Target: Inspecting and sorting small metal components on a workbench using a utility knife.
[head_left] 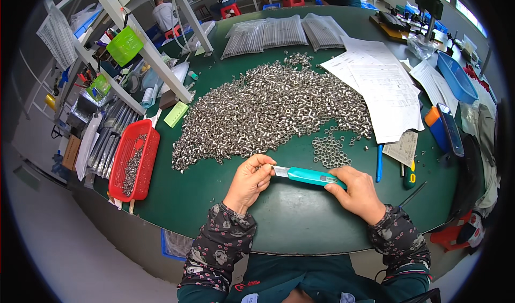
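1. Across the middle of the view, the green table (pixel 316 225), its near edge just before the person.
2. Heap (pixel 268 110) of small metal rings, spread over the table's far side.
3. Red basket (pixel 151 166) at the table's left edge, metal pieces inside.
4. Right hand (pixel 357 191), grasping the rear end of the cutter (pixel 308 175), thumb on the near side.
5. Left hand (pixel 250 182), thumb and forefinger drawn close at the tip of the blade (pixel 281 171); whether they hold a ring there cannot be told.
6. Patch (pixel 330 151) of loose rings, lying just beyond the cutter.
7. Cutter, between the hands over the table; from the right-hand grip its long axis runs leftward, slightly away from the person.
8. Blade, bared at the cutter's left end; the left hand is the nearer to it.
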